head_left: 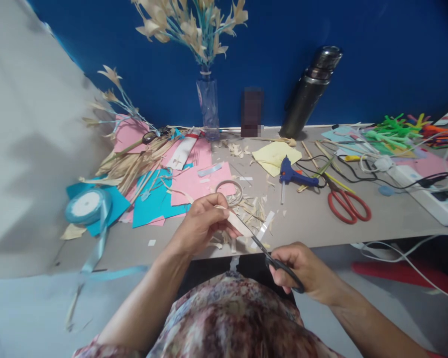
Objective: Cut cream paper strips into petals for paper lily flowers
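Between the thumb and fingers of my left hand [208, 221] is a pale cream strip [241, 224], like dried husk or paper, its free end pointing right. My right hand [298, 271] grips black-handled scissors [262, 244] by their loops. The blades lie along the strip's edge, near its tip. Below and behind the strip, pale scraps [256, 211] litter the table [302, 221]. Just beyond my left hand lies a ring-shaped roll of tape [229, 191].
Blue ribbon spool [85, 206] at left trails ribbon over the edge. Pink paper [203, 181] and dried husks [134, 169] lie nearby. A blue glue gun [296, 174], red-handled scissors [349, 206] and a power strip [425, 194] are at right. A bottle vase [209, 107] and a flask [308, 94] stand behind.
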